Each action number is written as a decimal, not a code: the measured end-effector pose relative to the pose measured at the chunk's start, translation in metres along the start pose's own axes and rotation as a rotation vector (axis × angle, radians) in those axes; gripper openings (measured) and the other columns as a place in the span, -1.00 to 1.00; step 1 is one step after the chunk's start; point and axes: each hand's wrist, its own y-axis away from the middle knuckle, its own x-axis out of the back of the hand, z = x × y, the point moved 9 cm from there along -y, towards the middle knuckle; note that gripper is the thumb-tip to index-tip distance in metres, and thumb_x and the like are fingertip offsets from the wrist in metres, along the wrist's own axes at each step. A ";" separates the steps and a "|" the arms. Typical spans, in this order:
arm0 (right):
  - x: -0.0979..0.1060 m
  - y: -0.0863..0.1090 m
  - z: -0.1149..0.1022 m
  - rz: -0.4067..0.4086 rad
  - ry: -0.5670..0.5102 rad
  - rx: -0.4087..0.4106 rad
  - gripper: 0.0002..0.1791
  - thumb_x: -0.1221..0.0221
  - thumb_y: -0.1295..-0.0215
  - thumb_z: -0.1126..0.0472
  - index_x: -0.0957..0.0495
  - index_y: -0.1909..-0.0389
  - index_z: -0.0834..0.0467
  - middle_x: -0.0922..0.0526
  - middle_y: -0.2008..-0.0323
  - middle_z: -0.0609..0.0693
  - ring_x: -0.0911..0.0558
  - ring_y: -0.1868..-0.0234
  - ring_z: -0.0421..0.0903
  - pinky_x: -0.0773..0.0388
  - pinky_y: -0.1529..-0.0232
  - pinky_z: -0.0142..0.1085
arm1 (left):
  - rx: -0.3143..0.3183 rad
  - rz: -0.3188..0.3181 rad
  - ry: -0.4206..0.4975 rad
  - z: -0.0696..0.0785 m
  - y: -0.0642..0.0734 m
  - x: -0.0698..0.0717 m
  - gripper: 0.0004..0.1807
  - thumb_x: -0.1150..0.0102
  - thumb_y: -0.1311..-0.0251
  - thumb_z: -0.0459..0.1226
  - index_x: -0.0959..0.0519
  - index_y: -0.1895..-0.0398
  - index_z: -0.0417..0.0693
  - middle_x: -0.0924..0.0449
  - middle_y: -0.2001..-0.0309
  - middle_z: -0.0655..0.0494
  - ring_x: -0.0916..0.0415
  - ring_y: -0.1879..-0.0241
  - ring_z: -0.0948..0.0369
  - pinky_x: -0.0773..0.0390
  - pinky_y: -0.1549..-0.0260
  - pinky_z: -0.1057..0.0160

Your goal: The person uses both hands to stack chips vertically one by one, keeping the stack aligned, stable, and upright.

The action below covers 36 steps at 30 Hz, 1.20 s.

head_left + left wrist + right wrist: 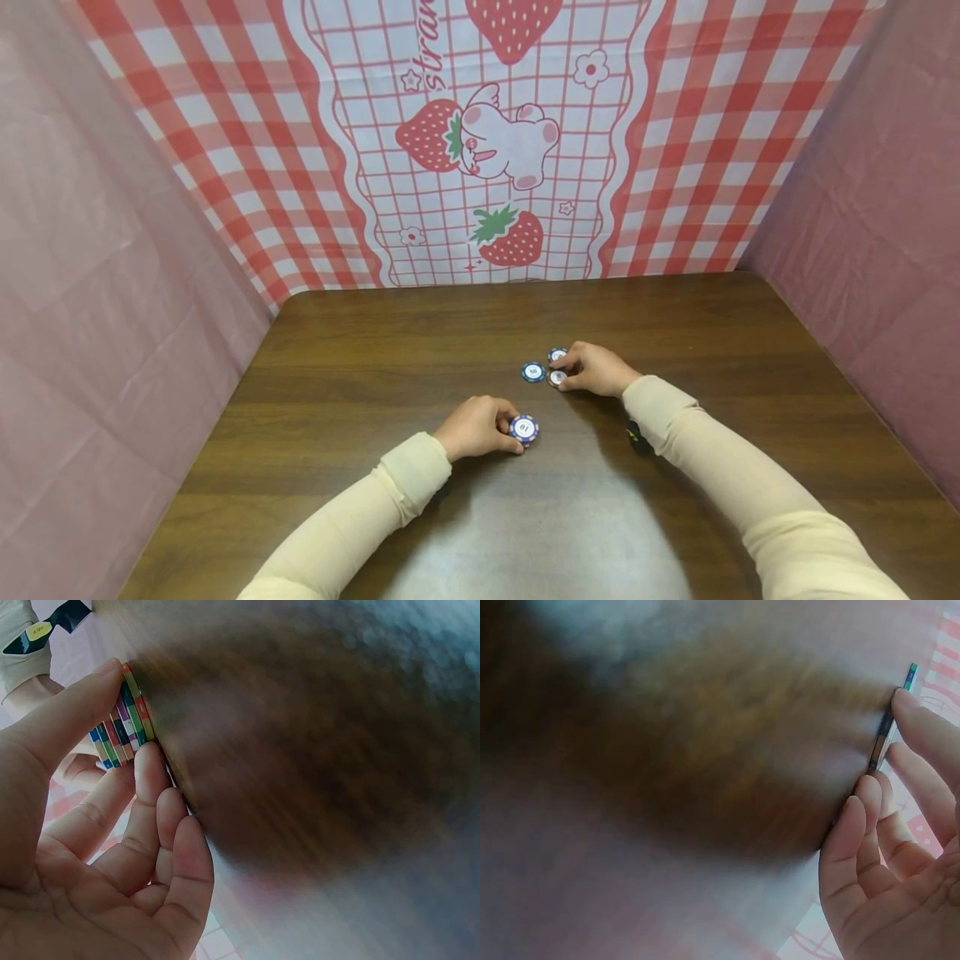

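In the head view my left hand (478, 427) grips a stack of poker chips (524, 428) between thumb and fingers, its top chip blue and marked 10. The left wrist view shows the stack's edges (124, 724) in green, red, blue, purple and white, standing on the table. Farther back, my right hand (597, 368) pinches a dark-edged poker chip (557, 378) with a white centre, low at the tabletop. In the right wrist view this chip (883, 739) shows dark and orange-brown at its edge. Close by lie a blue-green chip (533, 372) and a blue chip (557, 356), partly covered by fingers.
The brown wooden table (360, 358) reaches back to a red-and-white strawberry cloth (675, 167). Pink curtains (112, 292) hang at both sides. Dark bands show at both wrists, such as the right wristband (637, 437).
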 end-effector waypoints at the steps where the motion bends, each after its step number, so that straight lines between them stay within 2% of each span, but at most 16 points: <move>1: 0.001 0.001 -0.002 0.003 -0.004 0.013 -0.60 -0.39 -0.09 0.18 -0.68 0.00 0.15 -0.56 0.27 0.07 -0.54 0.24 -0.06 -0.47 0.20 -0.23 | 0.000 0.000 -0.001 0.000 0.000 0.000 -0.63 -0.58 0.17 -0.16 -0.68 0.26 -0.02 -0.60 0.48 0.24 -0.41 0.48 0.40 -0.41 0.40 0.40; 5: 0.004 0.003 -0.008 0.012 -0.008 0.077 -0.59 -0.41 -0.05 0.17 -0.69 0.03 0.17 -0.56 0.32 0.04 -0.53 0.29 -0.11 -0.47 0.25 -0.29 | 0.001 0.001 -0.005 0.001 0.000 0.000 -0.64 -0.58 0.17 -0.16 -0.68 0.26 -0.01 -0.60 0.47 0.24 -0.41 0.48 0.40 -0.41 0.40 0.40; 13: -0.001 0.001 0.002 -0.033 -0.008 -0.016 -0.53 -0.44 -0.03 0.22 -0.66 -0.01 0.25 -0.60 0.24 0.10 -0.56 0.23 -0.06 -0.51 0.16 -0.25 | -0.001 0.005 -0.004 0.002 0.001 0.001 -0.63 -0.58 0.17 -0.16 -0.68 0.26 -0.01 -0.60 0.48 0.25 -0.42 0.48 0.40 -0.42 0.40 0.40; 19: 0.001 0.002 -0.001 -0.001 0.009 0.025 -0.58 -0.46 0.01 0.23 -0.69 0.08 0.29 -0.63 0.31 0.07 -0.58 0.26 -0.10 -0.52 0.19 -0.30 | -0.001 0.003 -0.004 0.003 0.001 0.001 -0.63 -0.57 0.16 -0.16 -0.68 0.25 -0.02 -0.60 0.47 0.25 -0.42 0.48 0.40 -0.41 0.40 0.40; 28: 0.003 0.002 -0.005 0.012 0.055 0.080 -0.71 -0.44 0.01 0.23 -0.73 0.21 0.21 -0.60 0.38 0.01 -0.53 0.34 -0.14 -0.45 0.29 -0.35 | 0.005 0.002 -0.006 0.001 0.001 0.001 -0.62 -0.57 0.16 -0.16 -0.68 0.24 -0.02 -0.62 0.46 0.24 -0.42 0.47 0.40 -0.42 0.39 0.40; 36: 0.004 0.002 -0.001 0.011 0.023 0.061 -0.71 -0.42 -0.04 0.19 -0.72 0.20 0.21 -0.63 0.37 0.00 -0.54 0.32 -0.18 -0.47 0.27 -0.36 | 0.012 -0.001 -0.002 0.001 0.001 0.001 -0.63 -0.57 0.17 -0.16 -0.67 0.25 -0.02 -0.61 0.47 0.24 -0.42 0.47 0.40 -0.42 0.38 0.40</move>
